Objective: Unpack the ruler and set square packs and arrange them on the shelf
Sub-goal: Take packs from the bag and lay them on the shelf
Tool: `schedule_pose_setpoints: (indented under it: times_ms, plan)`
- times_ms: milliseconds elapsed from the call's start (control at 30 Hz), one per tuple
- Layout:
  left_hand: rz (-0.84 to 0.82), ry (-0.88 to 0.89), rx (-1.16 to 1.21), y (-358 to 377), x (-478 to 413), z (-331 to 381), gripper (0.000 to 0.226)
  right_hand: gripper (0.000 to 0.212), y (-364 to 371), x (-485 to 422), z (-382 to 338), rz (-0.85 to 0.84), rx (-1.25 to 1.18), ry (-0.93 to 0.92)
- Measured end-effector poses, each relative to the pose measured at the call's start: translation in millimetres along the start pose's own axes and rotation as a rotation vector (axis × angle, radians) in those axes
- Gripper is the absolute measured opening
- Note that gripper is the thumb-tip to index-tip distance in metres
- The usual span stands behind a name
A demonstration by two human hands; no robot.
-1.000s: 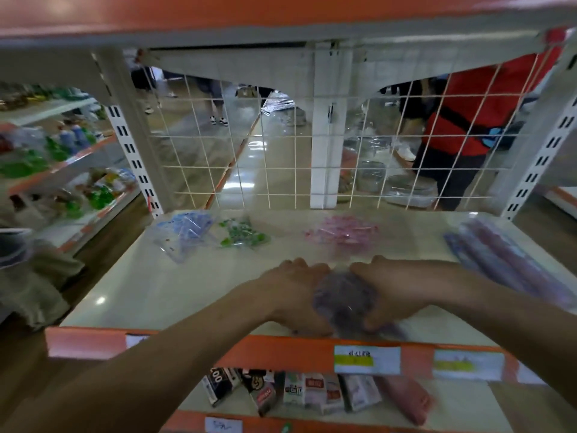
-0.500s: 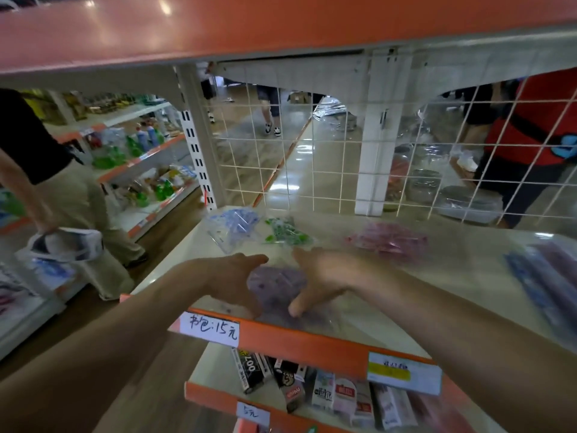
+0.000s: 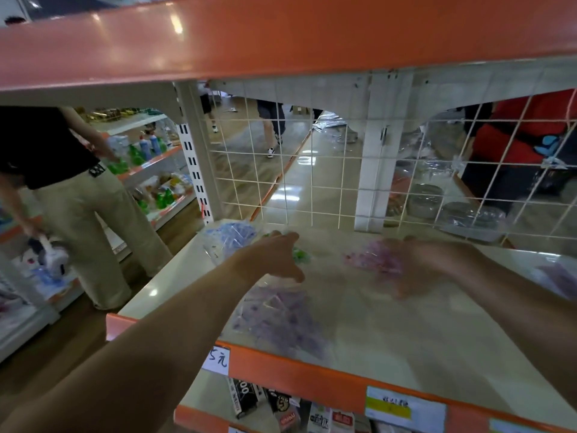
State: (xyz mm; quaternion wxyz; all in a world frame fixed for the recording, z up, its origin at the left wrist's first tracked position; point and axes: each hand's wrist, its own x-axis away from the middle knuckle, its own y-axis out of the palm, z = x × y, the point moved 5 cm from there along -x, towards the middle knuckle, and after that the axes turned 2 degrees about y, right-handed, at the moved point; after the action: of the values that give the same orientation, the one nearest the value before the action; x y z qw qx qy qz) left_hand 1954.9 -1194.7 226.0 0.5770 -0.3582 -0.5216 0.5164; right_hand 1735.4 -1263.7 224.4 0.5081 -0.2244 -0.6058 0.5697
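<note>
Purple pack point(image 3: 278, 320) lies flat on the shelf point(image 3: 390, 332), close behind the orange front lip point(image 3: 312, 373), free of both hands. It sits at 6 o'clock from the left hand point(image 3: 274, 257), just below the thumb, apart from it.

Left hand: released, fingers stretched forward, reaching over the green pack point(image 3: 300, 255) at its 1 o'clock; contact cannot be told. Blue pack point(image 3: 228, 239) is just beside the hand at 10 o'clock, in the shelf's far left corner.

Right hand point(image 3: 415, 267): motion-blurred, over the right part of the pink pack point(image 3: 371, 257); whether it is grasping cannot be told. It is at 2 o'clock from the purple pack, well apart.

Edges: wire grid point(image 3: 312, 182) closes the back, behind the blue, green and pink packs. Bare shelf surface runs from the purple pack toward 3 o'clock. A long purple pack point(image 3: 559, 276) lies at the far right, partly cut off.
</note>
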Motion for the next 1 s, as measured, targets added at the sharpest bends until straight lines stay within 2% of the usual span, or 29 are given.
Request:
schedule_pose_setpoints:
  times_ms: [67,100,233,300,467,700,767,867,933,1000]
  plan:
    - [-0.019,-0.022,0.006,3,-8,-2,0.09,0.115,13,-29,10,-0.026,0.003,-0.01]
    - [-0.032,-0.027,0.002,5,-12,-3,0.091,0.111,16,-37,10,-0.034,0.003,-0.021]
    - [-0.049,-0.019,-0.009,8,-20,-3,0.08,0.052,-11,-4,-16,-0.04,-0.023,-0.043]
    - [-0.019,-0.001,-0.056,7,-23,-2,0.068,0.047,-17,-5,-25,-0.002,-0.066,-0.053]
    - [0.097,-0.018,-0.096,2,-27,-13,0.044,0.053,-24,-23,-51,0.039,-0.096,-0.115]
    - [0.103,-0.035,-0.015,-4,-20,-24,0.041,0.057,-30,-53,-73,-0.01,-0.023,-0.126]
    - [0.125,-0.023,0.049,-11,-5,-31,0.041,0.069,-31,-51,-78,-0.03,0.023,-0.143]
    - [0.139,0.011,0.167,-20,20,-41,0.038,0.111,-29,-52,-73,-0.047,0.027,-0.145]
    - [0.104,0.048,0.226,-20,37,-40,0.041,0.096,-27,-63,-65,0.079,-0.045,-0.159]
    - [0.014,0.091,0.256,-11,50,-30,0.049,0.094,-24,-72,-59,0.111,-0.001,-0.153]
